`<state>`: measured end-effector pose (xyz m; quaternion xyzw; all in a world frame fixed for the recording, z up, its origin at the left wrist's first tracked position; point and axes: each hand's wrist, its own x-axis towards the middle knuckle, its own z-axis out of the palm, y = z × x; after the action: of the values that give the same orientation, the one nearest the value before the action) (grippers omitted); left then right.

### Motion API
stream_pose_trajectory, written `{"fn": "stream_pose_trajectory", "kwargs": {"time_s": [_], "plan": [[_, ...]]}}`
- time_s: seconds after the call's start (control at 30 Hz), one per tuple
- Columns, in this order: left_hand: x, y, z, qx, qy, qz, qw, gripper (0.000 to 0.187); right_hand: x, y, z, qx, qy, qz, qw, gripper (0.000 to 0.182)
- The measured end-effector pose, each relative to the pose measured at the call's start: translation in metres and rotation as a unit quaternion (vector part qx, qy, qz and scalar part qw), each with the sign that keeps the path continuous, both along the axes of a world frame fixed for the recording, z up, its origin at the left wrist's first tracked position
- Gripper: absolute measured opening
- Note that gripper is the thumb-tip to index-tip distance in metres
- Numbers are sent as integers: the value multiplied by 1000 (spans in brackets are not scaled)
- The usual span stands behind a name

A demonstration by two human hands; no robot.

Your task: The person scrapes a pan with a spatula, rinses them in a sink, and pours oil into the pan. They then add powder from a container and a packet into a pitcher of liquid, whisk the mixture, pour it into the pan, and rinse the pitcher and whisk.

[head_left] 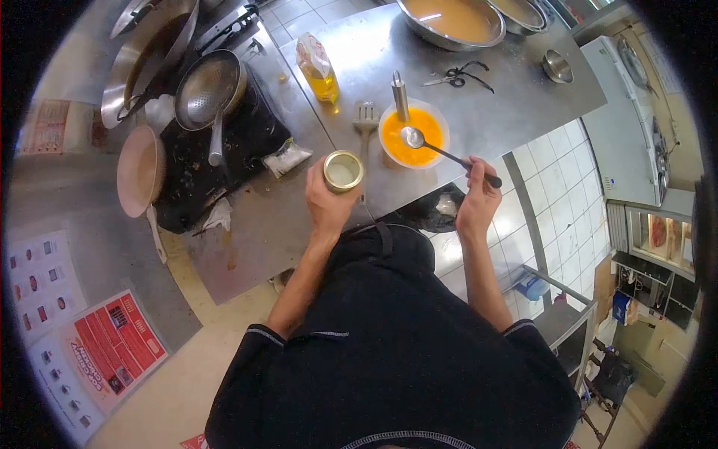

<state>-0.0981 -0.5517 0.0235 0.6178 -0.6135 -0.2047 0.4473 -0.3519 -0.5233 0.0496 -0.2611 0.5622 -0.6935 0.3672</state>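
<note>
My left hand is closed around a small jar with a gold rim and pale contents. In my right hand is a spoon with a dark handle. Its bowl, holding something whitish, is over a container of beaten egg with orange-yellow liquid in it. A metal-handled utensil stands in that container, its lower end hidden in the liquid. Between the jar and the container lies a slotted spatula on the steel counter.
A bottle of yellow oil and scissors are farther back. A large bowl of tan liquid and a small metal cup stand at the far side. On the left are a stove with a frying pan and a pinkish pan.
</note>
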Motion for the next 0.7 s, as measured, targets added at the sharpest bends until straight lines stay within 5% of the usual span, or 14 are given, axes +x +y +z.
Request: {"fn": "stream_pose_trajectory", "kwargs": {"time_s": [0.47, 0.7], "plan": [[11, 7, -4, 9, 10, 21, 1000, 60, 10, 4, -5, -92, 310, 26, 946, 7], [14, 11, -3, 16, 5, 25, 1000, 60, 11, 4, 0, -106, 429, 50, 896, 24]]}}
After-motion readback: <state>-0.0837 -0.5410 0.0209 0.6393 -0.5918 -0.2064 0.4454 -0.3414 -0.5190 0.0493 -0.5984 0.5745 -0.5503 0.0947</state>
